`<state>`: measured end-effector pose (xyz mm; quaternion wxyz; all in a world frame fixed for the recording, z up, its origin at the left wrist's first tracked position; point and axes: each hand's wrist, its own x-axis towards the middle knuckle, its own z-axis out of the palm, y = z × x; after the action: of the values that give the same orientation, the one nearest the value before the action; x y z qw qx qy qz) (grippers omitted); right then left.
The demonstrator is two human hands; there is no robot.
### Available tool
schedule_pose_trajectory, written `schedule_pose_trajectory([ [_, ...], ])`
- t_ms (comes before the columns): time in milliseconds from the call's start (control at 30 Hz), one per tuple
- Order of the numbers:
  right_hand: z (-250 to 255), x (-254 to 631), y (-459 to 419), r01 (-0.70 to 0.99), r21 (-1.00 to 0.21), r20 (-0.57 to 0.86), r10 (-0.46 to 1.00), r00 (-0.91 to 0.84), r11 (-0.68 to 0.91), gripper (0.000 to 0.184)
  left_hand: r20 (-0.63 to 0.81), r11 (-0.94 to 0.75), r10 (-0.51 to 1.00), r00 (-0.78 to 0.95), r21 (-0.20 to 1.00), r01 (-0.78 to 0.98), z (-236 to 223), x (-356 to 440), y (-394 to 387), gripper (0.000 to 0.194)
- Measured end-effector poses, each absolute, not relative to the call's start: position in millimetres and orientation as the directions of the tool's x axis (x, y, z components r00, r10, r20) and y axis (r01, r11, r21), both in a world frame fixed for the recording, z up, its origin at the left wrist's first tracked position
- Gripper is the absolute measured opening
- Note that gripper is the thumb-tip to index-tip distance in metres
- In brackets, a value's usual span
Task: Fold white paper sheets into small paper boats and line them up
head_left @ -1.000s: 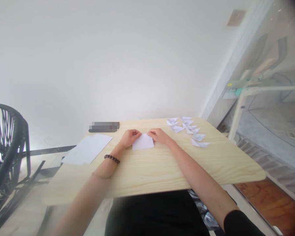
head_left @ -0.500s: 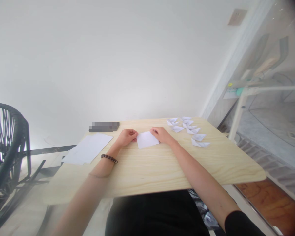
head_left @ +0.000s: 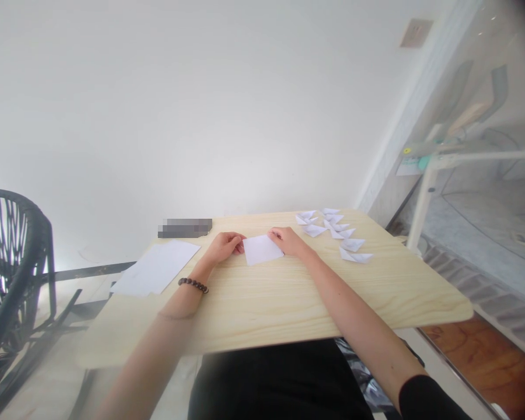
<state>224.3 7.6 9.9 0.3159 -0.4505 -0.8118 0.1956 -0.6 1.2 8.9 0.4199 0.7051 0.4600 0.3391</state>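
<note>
I can read no lettering, number or brand from here. The dark object (head_left: 184,228) at the back of the table (head_left: 262,318) is pixelated on my feed; the pale patch (head_left: 408,167) by the white frame (head_left: 424,204) may bear print, too blurred to make out.

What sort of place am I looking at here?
Probably a room in a home, though a small office is possible: a dark woven chair stands at the left, a pale wood-grain table is by a plain white wall, and a wall outlet shows upper right.
</note>
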Motion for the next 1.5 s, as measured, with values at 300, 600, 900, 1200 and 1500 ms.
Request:
schedule_pose_trajectory([
  [300,5.4,209.1,2.8,0.595,-0.584,0.346,0.833,-0.432,0.552,0.024,0.216,-0.414,0.890,0.403,0.752,0.512,15.2,9.6,-7.9,0.040],
  [600,15.0,221.1,5.2,0.558,-0.685,0.232,0.866,-0.442,0.468,0.020,0.203,-0.405,0.899,0.388,0.722,0.561,17.7,4.4,-4.2,0.041],
  [900,11.8,225.0,7.5,0.493,-0.775,0.184,0.887,-0.423,0.396,0.023,0.195,-0.364,0.919,0.342,0.754,0.546,13.6,1.4,-1.8,0.044],
  [1200,-4.3,207.0,6.6,0.596,-0.678,0.311,0.902,-0.300,0.431,0.019,0.247,-0.402,0.912,0.329,0.705,0.584,13.1,2.7,-4.2,0.039],
  [1500,-3.2,202.6,5.3,0.667,-0.577,0.374,0.878,-0.297,0.472,0.018,0.353,-0.612,0.790,0.501,0.398,0.683,7.2,-0.3,-0.2,0.033],
])
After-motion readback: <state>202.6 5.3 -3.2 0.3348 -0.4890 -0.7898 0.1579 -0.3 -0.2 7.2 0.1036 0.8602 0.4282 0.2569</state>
